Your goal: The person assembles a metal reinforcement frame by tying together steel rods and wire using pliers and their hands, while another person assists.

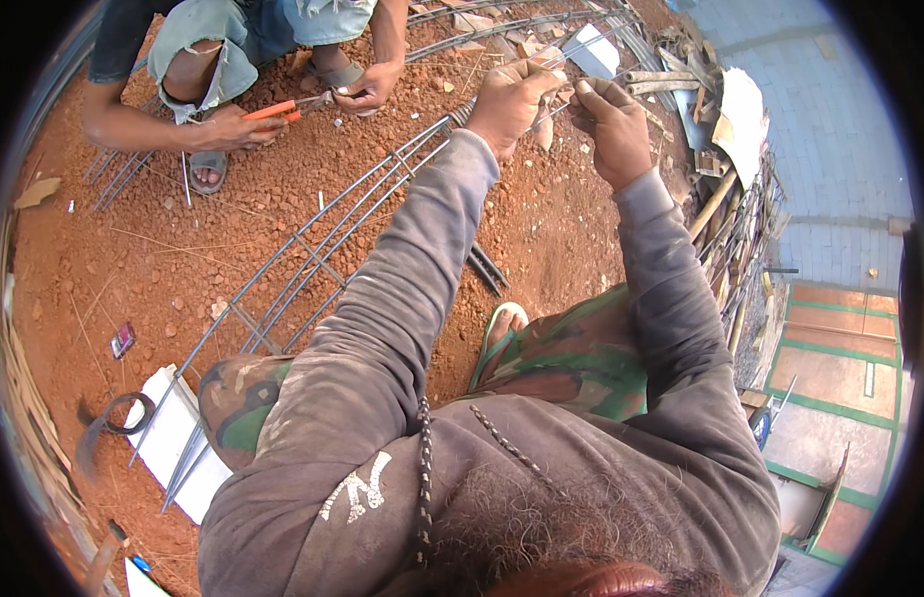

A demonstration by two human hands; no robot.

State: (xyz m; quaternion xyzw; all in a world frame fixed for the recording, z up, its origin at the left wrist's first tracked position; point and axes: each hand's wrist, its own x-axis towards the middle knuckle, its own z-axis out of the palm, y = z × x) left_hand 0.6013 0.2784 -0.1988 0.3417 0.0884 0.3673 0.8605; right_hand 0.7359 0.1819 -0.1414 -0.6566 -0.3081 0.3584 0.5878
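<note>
My left hand is closed in a pinch, knuckles up, near the upper end of a rebar cage. Close to its right, my right hand pinches with thumb and fingertips. A thin wire runs between the two hands, and both seem to grip it. Beside my left wrist, several rebar stirrups sit bunched around the long bars. The cage slants from there down to the lower left, partly hidden behind my left sleeve. My fingertips cover the wire's ends.
A co-worker squats at the upper left, holding orange-handled pliers. Coiled dark wire and a white sheet lie at lower left. Bamboo poles, sticks and broken scraps are heaped on the right, before a blue-grey block wall.
</note>
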